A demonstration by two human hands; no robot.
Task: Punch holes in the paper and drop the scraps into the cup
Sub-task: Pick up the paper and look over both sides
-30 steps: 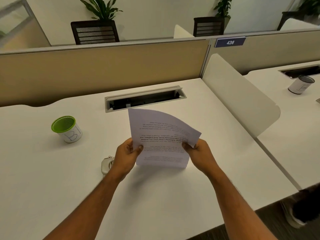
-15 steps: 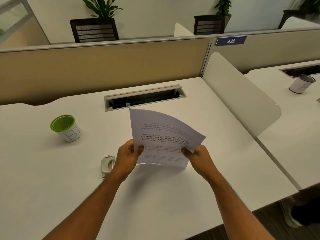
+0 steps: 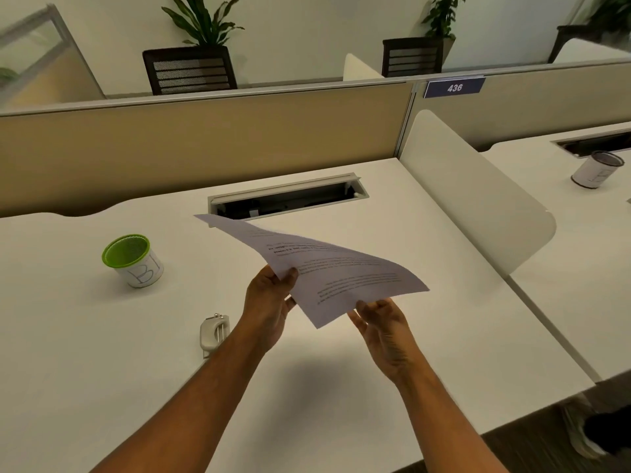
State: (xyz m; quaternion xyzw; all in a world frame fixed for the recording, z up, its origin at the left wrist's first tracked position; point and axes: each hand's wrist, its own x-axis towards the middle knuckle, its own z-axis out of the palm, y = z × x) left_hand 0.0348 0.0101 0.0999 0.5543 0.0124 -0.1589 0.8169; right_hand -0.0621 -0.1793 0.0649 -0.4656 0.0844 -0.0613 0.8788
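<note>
A printed white paper sheet (image 3: 327, 271) hangs tilted and curled above the middle of the white desk (image 3: 102, 353). My left hand (image 3: 269, 302) pinches its near left edge between thumb and fingers. My right hand (image 3: 382, 326) is just under the sheet's near corner with fingers spread, touching it lightly at most. A white cup with a green rim (image 3: 135, 259), marked "B1", stands on the desk to the left. A small white hole punch (image 3: 213, 332) lies on the desk beside my left forearm.
A cable slot (image 3: 290, 198) is cut into the desk behind the paper. A beige partition (image 3: 205, 141) closes the back. A white divider panel (image 3: 478, 189) stands on the right, with another cup (image 3: 596, 169) on the neighbouring desk.
The paper has swung from upright to nearly flat and tilted. My right hand has let go of its edge and opened beneath it, while my left hand keeps its grip.
</note>
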